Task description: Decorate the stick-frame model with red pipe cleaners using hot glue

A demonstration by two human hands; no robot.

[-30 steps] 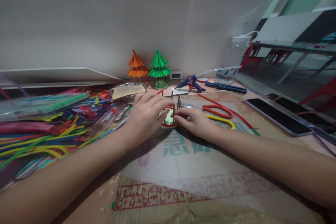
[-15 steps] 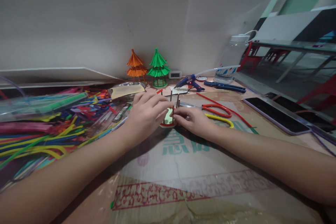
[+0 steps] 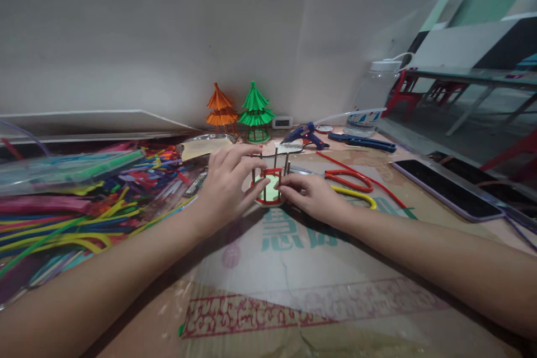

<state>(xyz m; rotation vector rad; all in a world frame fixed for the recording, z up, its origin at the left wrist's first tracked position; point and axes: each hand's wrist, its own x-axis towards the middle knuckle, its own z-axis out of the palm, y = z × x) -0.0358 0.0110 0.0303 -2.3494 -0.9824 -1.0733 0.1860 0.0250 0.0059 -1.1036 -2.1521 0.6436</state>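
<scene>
A small pavilion frame (image 3: 272, 194) stands on the table between my hands, with a pale green round base, thin brown posts and red rails. My left hand (image 3: 229, 182) is curved around its left side, thumb and fingers at the left posts. On the right side, my right hand (image 3: 308, 193) pinches a post low down between thumb and fingers. The fingertips partly hide the frame. Just behind it stand a finished green pavilion (image 3: 255, 106) and an orange pavilion (image 3: 220, 106), each with a two-tiered pointed roof.
A blue glue gun (image 3: 304, 135) lies behind the frame, near blue pliers (image 3: 363, 142). Red-handled scissors (image 3: 350, 179), a yellow stem (image 3: 356, 197) and a phone (image 3: 447, 187) are at the right. Colourful pipe cleaners (image 3: 62, 229) pile up at the left. A water bottle (image 3: 369, 98) stands at the back.
My left hand has shifted a little left and its fingers have come down, uncovering more of the frame's left posts and red rail. My right hand stays at the right post.
</scene>
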